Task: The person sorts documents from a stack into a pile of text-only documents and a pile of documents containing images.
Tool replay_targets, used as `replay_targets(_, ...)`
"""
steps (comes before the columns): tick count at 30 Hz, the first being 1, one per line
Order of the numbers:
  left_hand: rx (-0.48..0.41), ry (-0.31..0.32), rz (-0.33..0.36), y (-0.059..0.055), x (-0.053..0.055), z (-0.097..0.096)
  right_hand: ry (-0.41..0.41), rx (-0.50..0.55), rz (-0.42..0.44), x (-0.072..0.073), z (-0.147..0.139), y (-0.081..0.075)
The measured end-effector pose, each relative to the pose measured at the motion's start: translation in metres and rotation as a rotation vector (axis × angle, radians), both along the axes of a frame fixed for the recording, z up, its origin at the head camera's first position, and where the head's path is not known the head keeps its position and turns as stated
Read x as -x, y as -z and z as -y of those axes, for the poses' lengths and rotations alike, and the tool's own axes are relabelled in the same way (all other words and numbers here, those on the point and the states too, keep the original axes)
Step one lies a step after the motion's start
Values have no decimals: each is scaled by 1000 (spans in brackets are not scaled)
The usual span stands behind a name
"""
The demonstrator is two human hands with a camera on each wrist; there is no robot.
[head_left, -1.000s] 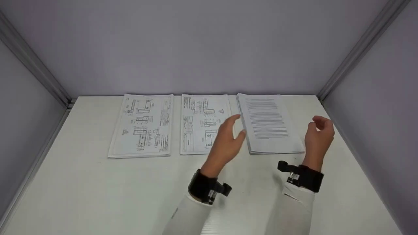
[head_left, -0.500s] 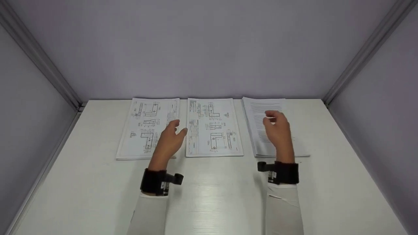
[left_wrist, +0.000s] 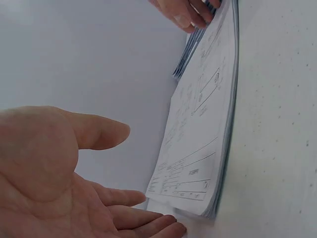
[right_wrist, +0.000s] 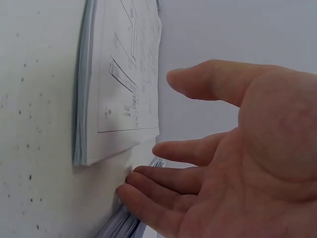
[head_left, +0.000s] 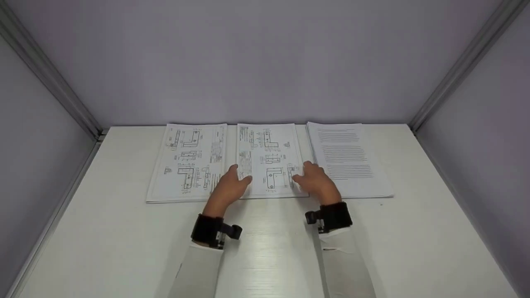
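Note:
A middle stack of paper (head_left: 271, 155) printed with technical drawings lies flat on the white table, its near side facing me. Beside its left edge is my left hand (head_left: 230, 188), fingers extended and thumb apart from them. At the opposite edge, my right hand (head_left: 316, 182) hovers with its fingers reaching into the gap before the right-hand stack. In the left wrist view the left palm (left_wrist: 39, 173) faces the stack's side without gripping it. The right wrist view shows the right hand's fingers (right_wrist: 168, 198) straight, with nothing between them and the thumb.
To the left lies another stack of drawings (head_left: 186, 157). A stack of text pages (head_left: 343, 165), slightly fanned along its left edge, is on the right. All three stacks stand near the grey back wall (head_left: 256, 62). Side walls bound the white table (head_left: 265, 248).
The left hand first swung left from between the middle and right stacks, then slightly right and nearer. The right hand moved left from beyond the text pages to the middle stack's right edge.

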State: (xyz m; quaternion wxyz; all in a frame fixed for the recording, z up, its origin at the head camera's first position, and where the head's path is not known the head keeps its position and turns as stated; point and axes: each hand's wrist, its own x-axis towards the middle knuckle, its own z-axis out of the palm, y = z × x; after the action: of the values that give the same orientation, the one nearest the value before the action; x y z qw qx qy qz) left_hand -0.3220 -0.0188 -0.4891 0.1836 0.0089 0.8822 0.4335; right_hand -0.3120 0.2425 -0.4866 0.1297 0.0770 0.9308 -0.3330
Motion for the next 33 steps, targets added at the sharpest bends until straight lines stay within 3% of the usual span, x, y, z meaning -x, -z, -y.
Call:
replay_targets(9,-10,1,-31,4,-3,-13,-31,53,40,-1,0,-2)
replay_targets(13,-48,-9,-91,5,-3,-17,-24,64,37,-2,-4,-5)
replay_targets(17,-114,-71,-161,8,0,-18,-28,47,21,-2,-6,-7)
replay_targets(21,-126,-140,-184,11,1,-18,-13,67,-25,-1,-7,-8)
replay_targets(26,-112,-114,-276,13,0,-17,-2,120,-50,0,-8,-8)
replay_targets(30,-107,-85,-348,14,1,-17,-6,90,-29,-1,-8,-4)
replay_targets(33,-132,-80,-329,13,1,-18,-1,71,-11,-1,-8,-2)
